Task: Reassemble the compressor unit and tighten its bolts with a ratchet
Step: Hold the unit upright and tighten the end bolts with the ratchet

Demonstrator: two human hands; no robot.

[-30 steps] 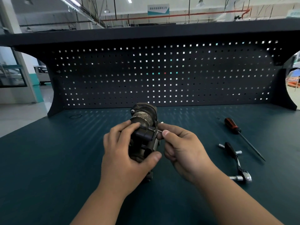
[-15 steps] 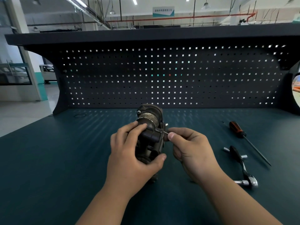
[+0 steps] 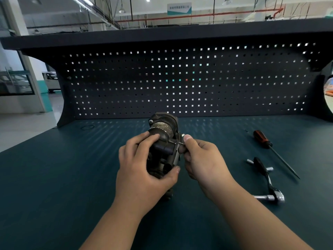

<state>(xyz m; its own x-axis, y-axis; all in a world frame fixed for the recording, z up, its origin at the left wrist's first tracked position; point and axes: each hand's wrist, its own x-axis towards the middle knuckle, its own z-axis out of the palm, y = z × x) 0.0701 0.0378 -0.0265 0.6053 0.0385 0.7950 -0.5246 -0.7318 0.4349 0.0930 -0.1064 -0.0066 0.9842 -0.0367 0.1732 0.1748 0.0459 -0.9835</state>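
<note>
- Change: the right hand (image 3: 201,159) has rolled at the wrist over the last second. The thumb now rides on top of the small silver threaded bolt (image 3: 181,143), where earlier the forefinger led.
- The bolt is pinched tight between thumb and forefinger, at the right flank of the unit, centre of frame.
- The left hand (image 3: 144,170) is unchanged. It wraps the dark metal compressor unit with a silvery cylindrical band (image 3: 163,131), fingers over the top and thumb along the near side.
- The unit stands on the dark teal workbench (image 3: 54,177), centre of frame.
- Reading: the bolt is being run in by finger. Thread shows, so it is likely not seated yet, and the ratchet stage is to come.
- The black-handled chrome ratchet (image 3: 268,179) lies untouched at lower right, where it was.
- Count, hands: two, both busy.
- Count, compressor unit: one.
- Count, bolts: one in the fingers. A silver tip shows just above the thumb; I cannot tell if it is a second.
- Count, ratchet: one.
- Count, red-and-black-handled screwdriver (image 3: 261,139): one, right of centre, beyond the ratchet.
- Count, short silver pieces: two, one (image 3: 250,161) on each side of the ratchet handle. They may be sockets or a single bar passing under it; unclear.
- Count, thin dark ring (image 3: 87,127): one, left of centre, near the foot of the black perforated pegboard (image 3: 234,83).
</note>
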